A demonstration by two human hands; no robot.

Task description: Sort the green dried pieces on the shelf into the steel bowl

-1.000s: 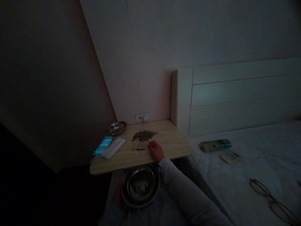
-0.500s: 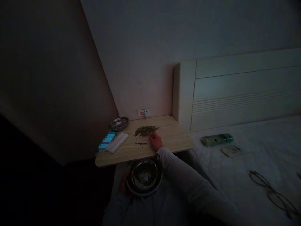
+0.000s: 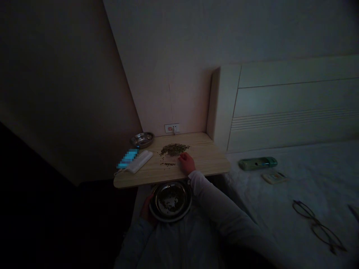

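A pile of small dark beans (image 3: 174,149) lies on a light wooden bedside table (image 3: 207,160). My right hand (image 3: 186,163) rests on the table just right of a few stray beans (image 3: 168,164), fingers curled and pressed to the surface. Below the table's front edge my left hand (image 3: 146,212) grips the left rim of a steel bowl (image 3: 170,200) that holds some beans.
A small steel dish (image 3: 142,139), a white power strip (image 3: 139,161) and a blue-lit phone (image 3: 127,158) sit on the table's left side. A wall socket (image 3: 171,128) is behind. On the bed lie a green case (image 3: 257,163), a small card (image 3: 274,177) and glasses (image 3: 315,225).
My right hand has shifted slightly along the table near the beans. The view has drifted, so the table and bowl sit a little higher in frame.
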